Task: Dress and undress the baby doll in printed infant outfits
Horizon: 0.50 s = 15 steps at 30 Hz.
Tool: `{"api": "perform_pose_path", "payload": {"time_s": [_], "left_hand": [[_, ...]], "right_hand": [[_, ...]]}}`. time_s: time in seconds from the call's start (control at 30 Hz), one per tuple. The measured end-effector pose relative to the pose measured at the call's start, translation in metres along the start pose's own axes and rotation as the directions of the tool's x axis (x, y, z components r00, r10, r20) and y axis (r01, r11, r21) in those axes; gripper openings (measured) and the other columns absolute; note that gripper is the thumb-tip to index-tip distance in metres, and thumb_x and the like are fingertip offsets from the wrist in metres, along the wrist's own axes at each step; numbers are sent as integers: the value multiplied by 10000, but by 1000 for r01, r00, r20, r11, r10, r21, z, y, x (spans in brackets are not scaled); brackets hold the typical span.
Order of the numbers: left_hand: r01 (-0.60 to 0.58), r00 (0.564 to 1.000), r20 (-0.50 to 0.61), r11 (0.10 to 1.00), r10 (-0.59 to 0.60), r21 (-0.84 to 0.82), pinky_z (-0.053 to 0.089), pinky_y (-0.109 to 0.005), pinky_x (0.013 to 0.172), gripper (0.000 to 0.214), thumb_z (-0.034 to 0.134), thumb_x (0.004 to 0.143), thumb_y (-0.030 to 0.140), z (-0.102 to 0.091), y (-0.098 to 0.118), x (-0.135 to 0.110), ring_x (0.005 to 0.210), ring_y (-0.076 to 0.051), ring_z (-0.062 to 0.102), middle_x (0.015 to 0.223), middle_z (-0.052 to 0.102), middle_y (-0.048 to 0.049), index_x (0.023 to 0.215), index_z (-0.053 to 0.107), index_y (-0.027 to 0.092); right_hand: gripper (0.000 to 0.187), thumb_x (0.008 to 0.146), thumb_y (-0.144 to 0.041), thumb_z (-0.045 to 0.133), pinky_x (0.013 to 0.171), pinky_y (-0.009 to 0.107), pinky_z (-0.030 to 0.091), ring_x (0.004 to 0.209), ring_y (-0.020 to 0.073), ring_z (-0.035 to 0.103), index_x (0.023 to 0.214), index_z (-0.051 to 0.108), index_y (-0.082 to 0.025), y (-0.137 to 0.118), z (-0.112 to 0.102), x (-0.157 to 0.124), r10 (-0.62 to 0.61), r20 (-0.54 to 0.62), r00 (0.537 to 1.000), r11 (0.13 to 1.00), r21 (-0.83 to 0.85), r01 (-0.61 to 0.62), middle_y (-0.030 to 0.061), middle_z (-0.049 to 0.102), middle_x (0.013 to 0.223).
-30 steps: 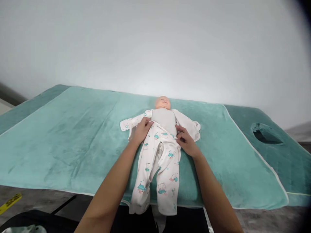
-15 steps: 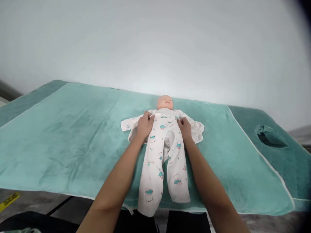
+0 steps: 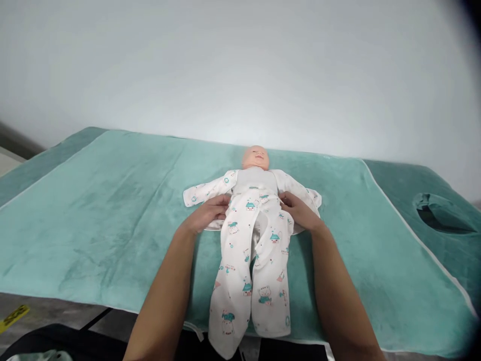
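A baby doll point(image 3: 255, 158) lies on its back, head toward the wall, with a pale grey torso showing. White printed baby pants point(image 3: 233, 265) cover it from the waist down, the legs hanging toward me and an opening at the crotch. A matching baby top point(image 3: 210, 190) lies spread open beneath the doll, sleeves out to both sides. My left hand point(image 3: 212, 211) is closed at the left side of the pants' waist. At the right side of the waist, my right hand point(image 3: 299, 209) pinches the cloth. Some fingertips are hidden by the fabric.
A light green cover point(image 3: 112, 210) lies over a darker green padded bed point(image 3: 409, 185), which has a face hole point(image 3: 445, 214) at the right. Behind stands a plain pale wall point(image 3: 240, 70). A yellow floor marking point(image 3: 14, 318) shows at lower left.
Both hands have moved from on top of the waistband outward and down to its sides. The waistband sits lower, baring more of the torso, and the pant legs reach nearer to me.
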<state>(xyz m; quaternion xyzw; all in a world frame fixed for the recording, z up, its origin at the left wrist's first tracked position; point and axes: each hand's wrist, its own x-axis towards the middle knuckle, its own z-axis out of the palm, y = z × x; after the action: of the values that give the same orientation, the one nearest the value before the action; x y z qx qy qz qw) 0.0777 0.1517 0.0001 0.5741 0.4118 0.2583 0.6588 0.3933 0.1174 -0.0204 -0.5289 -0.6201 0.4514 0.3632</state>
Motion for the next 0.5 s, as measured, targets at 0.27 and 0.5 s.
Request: {"api": "perform_pose_path", "payload": {"time_s": [0.27,0.5], "left_hand": [[-171,985,-18,984,170,-45,497,-293,741,270,756,703,275,-4,-15,5,864,-197,610,954,653,-51,936,648,192],[-243,941,-244,970,234,-4,368,-218,560,229,696,747,290,7,-31,17,643,-105,462,745,521,30,798,491,203]], "right_hand": [[493,669,-348,762,742,320,523,900,194,636,1091,518,-280,-18,20,-5,80,-55,995,897,439,-48,34,672,1120],[438,637,-307,755,721,319,511,847,195,615,989,497,-274,-13,36,5,42,-219,975,890,452,63,13,662,974]]}}
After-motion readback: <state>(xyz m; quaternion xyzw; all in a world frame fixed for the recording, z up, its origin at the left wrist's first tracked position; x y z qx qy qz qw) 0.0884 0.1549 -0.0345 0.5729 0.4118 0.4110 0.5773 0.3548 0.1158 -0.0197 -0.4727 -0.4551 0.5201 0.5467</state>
